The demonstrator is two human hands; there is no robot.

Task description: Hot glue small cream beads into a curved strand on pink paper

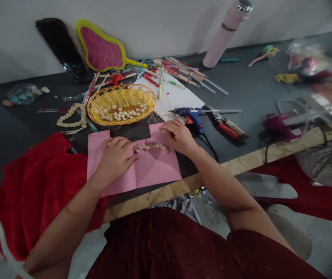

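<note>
A sheet of pink paper point(154, 167) with a fold down its middle lies at the table's front edge. On it rests a curved brown strip point(169, 148) lined with small cream flower-shaped pieces point(152, 147). My left hand point(117, 157) lies on the paper's left half, fingers stretched out, its thumb and index finger beside the strip's left end. My right hand point(178, 135) is over the paper's upper right, with fingers curled and thumb and fingertips together. Whatever is between those fingertips is too small to make out. Behind the paper, a yellow wicker basket point(119, 95) contains several similar pieces.
A blue glue gun point(195, 119) and red-handled pliers point(230, 130) lie to the right. Red cloth point(46, 174) covers the left front. Behind are a heart-shaped ring point(81, 116), loose sticks point(180, 71), a phone point(64, 50), a fan point(103, 48) and a pink bottle point(222, 38).
</note>
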